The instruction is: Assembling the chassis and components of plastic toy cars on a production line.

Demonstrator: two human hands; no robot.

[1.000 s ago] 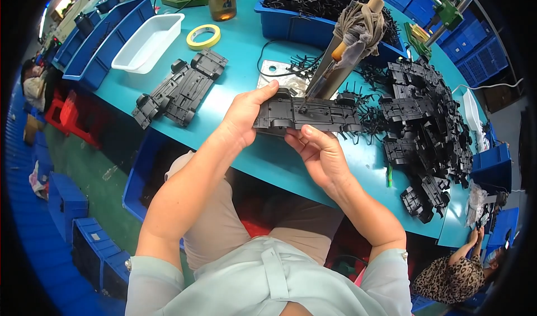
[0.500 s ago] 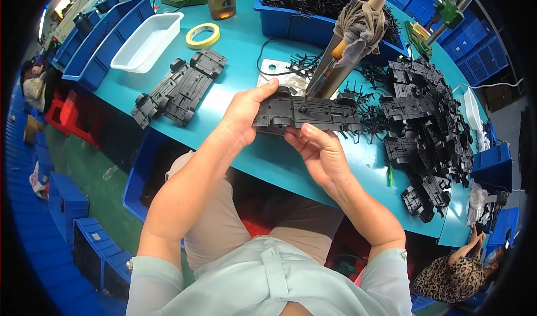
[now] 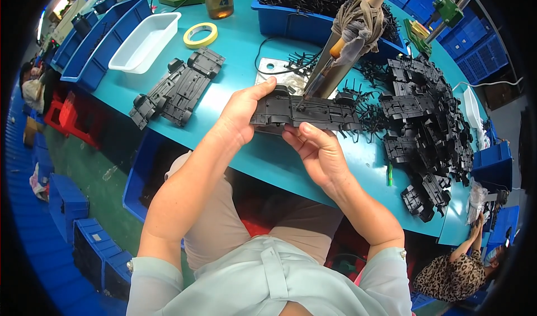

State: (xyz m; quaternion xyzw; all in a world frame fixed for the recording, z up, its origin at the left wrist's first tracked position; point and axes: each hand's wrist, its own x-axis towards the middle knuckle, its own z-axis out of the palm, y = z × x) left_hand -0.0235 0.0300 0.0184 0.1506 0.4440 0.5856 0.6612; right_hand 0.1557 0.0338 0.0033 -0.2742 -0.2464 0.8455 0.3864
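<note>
Black chassis [image 3: 316, 112], one, in two hands [image 3: 241, 110] [image 3: 321, 155]; one tape roll [image 3: 201, 44].

The person wears a pale mint top [image 3: 235, 285]; on its front is a narrow strap [image 3: 273, 272] of similar colour. Left and right of this strap are short, thin, somewhat see-through sleeves [image 3: 154, 279], with round pearly buttons [image 3: 403, 254] near the hems. Above the strap, trousers [image 3: 208, 218] are beige.

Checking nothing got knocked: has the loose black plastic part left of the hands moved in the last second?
No, neither way: the black plastic part keeps its place against the yellow tape roll.
</note>
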